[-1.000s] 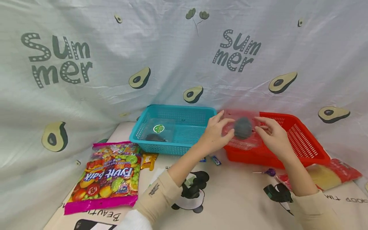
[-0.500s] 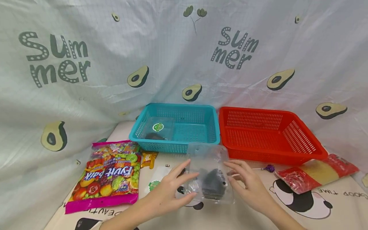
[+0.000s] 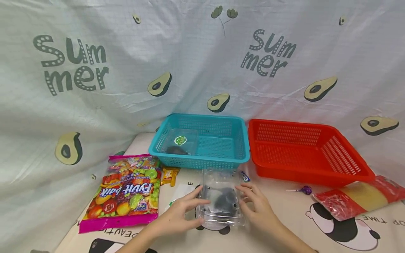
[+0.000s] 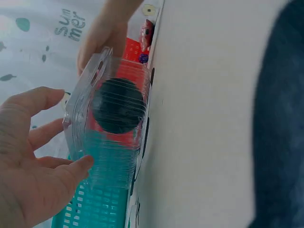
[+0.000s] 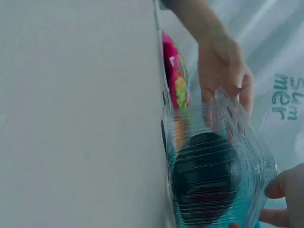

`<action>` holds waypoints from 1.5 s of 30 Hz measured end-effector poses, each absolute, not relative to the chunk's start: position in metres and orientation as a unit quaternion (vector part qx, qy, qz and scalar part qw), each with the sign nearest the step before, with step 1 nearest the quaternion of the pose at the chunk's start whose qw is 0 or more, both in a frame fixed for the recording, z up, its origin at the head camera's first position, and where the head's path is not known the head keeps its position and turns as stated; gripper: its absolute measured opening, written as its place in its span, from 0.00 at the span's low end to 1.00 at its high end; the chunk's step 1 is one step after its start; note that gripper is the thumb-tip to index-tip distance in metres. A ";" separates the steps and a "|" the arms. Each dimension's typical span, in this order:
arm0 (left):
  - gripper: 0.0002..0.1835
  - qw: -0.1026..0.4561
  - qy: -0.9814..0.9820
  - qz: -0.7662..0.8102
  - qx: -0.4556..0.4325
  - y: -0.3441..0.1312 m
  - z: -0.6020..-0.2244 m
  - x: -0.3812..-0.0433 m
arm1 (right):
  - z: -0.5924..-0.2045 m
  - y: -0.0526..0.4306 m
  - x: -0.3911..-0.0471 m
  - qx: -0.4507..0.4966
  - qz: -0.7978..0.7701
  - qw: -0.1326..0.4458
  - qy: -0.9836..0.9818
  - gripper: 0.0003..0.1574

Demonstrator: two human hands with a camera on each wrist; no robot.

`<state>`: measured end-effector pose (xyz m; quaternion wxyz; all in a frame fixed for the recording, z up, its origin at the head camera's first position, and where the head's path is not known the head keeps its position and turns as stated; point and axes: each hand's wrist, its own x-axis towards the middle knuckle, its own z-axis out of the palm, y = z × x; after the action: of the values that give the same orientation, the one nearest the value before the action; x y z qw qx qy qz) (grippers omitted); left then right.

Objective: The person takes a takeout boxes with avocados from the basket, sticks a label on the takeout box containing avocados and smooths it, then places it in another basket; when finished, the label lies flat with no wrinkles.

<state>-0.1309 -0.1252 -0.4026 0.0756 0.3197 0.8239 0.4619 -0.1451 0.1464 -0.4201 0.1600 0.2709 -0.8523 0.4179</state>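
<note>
1. Clamshell box, clear, is sitting on the person's side of the blue basket; a dark round item is showing through its ribbed walls.
2. The left hand is spreading its fingers wide along the box's left edge; whether they are touching, I cannot tell.
3. The right hand is resting its fingertips, parted and slightly bent, at the box's right edge.
4. Inside the blue basket, toward its left end, a second clear box with a green round label is holding something dark.
5. To the blue basket's right, a red basket is standing close beside it.
6. To the blue basket's front left, a fruit candy bag is showing wrapped pieces at its upper end.
</note>
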 end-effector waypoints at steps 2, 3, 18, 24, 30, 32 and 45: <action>0.23 0.069 0.825 0.460 0.321 -0.126 -0.406 -0.131 | -0.426 0.147 -0.145 0.272 0.417 0.166 -0.851 0.26; 0.23 0.061 0.828 0.454 0.323 -0.126 -0.408 -0.130 | -0.429 0.147 -0.144 0.274 0.418 0.171 -0.849 0.26; 0.27 -0.002 0.933 0.352 0.071 -0.144 -0.416 -0.128 | -0.441 0.151 -0.138 0.248 0.471 0.167 -0.830 0.27; 0.35 -0.055 0.964 0.257 0.038 -0.145 -0.432 -0.132 | -0.440 0.152 -0.138 0.237 0.467 0.148 -0.839 0.26; 0.41 -0.054 0.969 0.238 0.036 -0.145 -0.437 -0.131 | -0.440 0.151 -0.138 0.237 0.468 0.136 -0.840 0.25; 0.41 -0.046 0.966 0.251 0.033 -0.146 -0.435 -0.131 | -0.440 0.151 -0.137 0.237 0.468 0.135 -0.841 0.25; 0.33 0.001 0.922 0.386 0.017 -0.157 -0.414 -0.133 | -0.435 0.149 -0.142 0.234 0.445 0.137 -0.853 0.26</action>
<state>-0.1332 -0.1575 -0.4140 0.0009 0.0174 0.9224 0.3859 -0.1417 0.1489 -0.4354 0.1371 0.2343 -0.8532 0.4453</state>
